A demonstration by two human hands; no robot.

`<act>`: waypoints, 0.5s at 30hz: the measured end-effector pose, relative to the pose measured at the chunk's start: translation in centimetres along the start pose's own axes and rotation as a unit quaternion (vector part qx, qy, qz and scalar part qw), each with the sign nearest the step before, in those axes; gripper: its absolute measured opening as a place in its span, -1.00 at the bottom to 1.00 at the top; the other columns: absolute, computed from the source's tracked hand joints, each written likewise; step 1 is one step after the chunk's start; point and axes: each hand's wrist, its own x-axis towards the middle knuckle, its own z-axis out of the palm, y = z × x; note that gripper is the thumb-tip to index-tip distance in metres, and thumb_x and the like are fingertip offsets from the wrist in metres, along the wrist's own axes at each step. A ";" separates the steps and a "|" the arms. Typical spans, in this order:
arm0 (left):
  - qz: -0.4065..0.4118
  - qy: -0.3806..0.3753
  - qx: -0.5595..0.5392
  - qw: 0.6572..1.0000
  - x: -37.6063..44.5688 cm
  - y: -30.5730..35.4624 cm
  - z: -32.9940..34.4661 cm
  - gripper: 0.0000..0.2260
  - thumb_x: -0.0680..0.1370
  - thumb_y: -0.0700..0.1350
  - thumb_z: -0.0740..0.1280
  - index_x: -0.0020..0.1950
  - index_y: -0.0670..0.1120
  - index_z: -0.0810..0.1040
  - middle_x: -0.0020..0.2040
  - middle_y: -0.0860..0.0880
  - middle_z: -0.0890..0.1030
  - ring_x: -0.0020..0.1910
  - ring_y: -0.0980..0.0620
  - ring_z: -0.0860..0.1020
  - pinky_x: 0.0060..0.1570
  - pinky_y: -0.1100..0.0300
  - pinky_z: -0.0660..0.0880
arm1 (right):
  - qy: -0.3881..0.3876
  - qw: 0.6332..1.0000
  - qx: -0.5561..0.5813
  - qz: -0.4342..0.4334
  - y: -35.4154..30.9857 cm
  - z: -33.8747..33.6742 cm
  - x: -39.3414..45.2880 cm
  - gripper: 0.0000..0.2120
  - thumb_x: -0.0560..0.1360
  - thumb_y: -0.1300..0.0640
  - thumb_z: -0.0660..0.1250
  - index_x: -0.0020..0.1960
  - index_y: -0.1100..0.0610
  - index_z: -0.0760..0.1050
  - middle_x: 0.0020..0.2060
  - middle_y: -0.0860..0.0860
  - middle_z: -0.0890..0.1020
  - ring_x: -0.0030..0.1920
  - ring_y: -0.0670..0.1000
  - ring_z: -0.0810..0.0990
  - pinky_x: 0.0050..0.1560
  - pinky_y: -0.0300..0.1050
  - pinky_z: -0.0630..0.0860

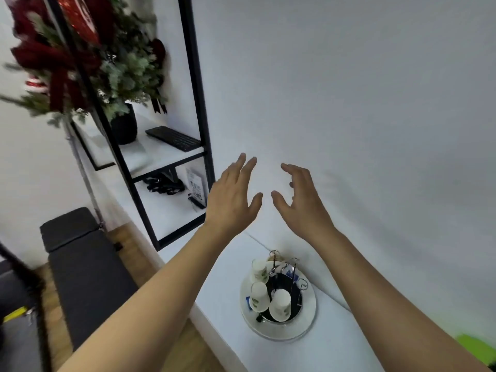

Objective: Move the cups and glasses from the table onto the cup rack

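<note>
Hands raised in front of the white wall: I am seeing the left hand (pixel 231 196) and the right hand (pixel 300 200) hovering side by side, well above the counter (pixel 228 280), holding nothing. The fingers (pixel 245 165) of the left hand are lying straight and close together; those of the right hand are spreading apart and bending loosely. The cup rack (pixel 279 299), a round white tray with thin metal prongs rising from a dark centre, is sitting on the counter below and between my forearms. Three white paper cups (pixel 280 304) with a green leaf print are resting upside down on its prongs; I cannot read any lettering on them. To the left, a black-framed shelf unit (pixel 197 84) is standing against the wall, carrying a black keyboard (pixel 174 138), a dark pot holding a red and green festive arrangement (pixel 80 57), some black cables and a card with a QR-like pattern (pixel 195 187) too blurred for me to read. A dark bench (pixel 86 269) is standing on the wooden floor beside the counter. Something bright green (pixel 480 347) is showing at the lower right corner.
</note>
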 end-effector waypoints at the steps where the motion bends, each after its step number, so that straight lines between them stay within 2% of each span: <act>1: -0.015 0.009 0.001 1.000 -1.4 0.0 -1.0 -0.36 0.57 0.03 0.36 0.61 -0.02 0.22 0.61 -0.07 0.26 0.53 -0.14 0.33 0.35 -0.13 0.44 | -0.013 1.000 0.013 -0.007 -0.7 0.6 -0.6 -0.46 0.59 -0.01 0.31 0.51 -0.08 0.20 0.42 -0.17 0.25 0.37 -0.03 0.40 0.25 0.03 0.51; 4: -0.075 0.028 0.018 0.997 -6.0 -0.7 -4.0 -0.41 0.56 0.03 0.35 0.56 -0.04 0.27 0.55 -0.05 0.36 0.45 -0.10 0.42 0.25 -0.13 0.50 | -0.062 0.996 0.056 -0.035 -3.1 3.1 -2.8 -0.47 0.59 -0.01 0.31 0.50 -0.06 0.21 0.37 -0.18 0.27 0.33 -0.05 0.42 0.24 0.01 0.51; 9: -0.172 0.068 0.082 0.979 -13.8 -3.0 -11.8 -0.47 0.61 0.02 0.34 0.54 -0.03 0.28 0.49 -0.02 0.41 0.39 -0.06 0.46 0.15 -0.01 0.53 | -0.138 0.978 0.126 -0.092 -9.5 7.9 -5.9 -0.51 0.59 0.01 0.32 0.47 -0.04 0.27 0.31 -0.15 0.32 0.27 -0.07 0.45 0.10 -0.12 0.51; 13: -0.255 0.093 0.125 0.954 -20.6 -4.6 -18.5 -0.51 0.62 0.02 0.32 0.52 -0.01 0.29 0.48 0.02 0.43 0.29 -0.05 0.54 0.13 0.06 0.51 | -0.205 0.951 0.174 -0.149 -16.4 12.0 -9.5 -0.53 0.58 0.00 0.32 0.45 -0.03 0.29 0.31 -0.16 0.31 0.23 -0.10 0.44 0.15 0.00 0.56; 15: -0.290 0.107 0.138 0.941 -24.4 -5.0 -21.8 -0.53 0.63 0.05 0.30 0.51 0.01 0.31 0.44 0.05 0.44 0.27 -0.01 0.54 0.13 0.08 0.51 | -0.243 0.935 0.192 -0.173 -20.0 13.6 -11.7 -0.53 0.59 -0.02 0.31 0.46 -0.05 0.28 0.30 -0.17 0.30 0.22 -0.10 0.45 0.16 -0.01 0.57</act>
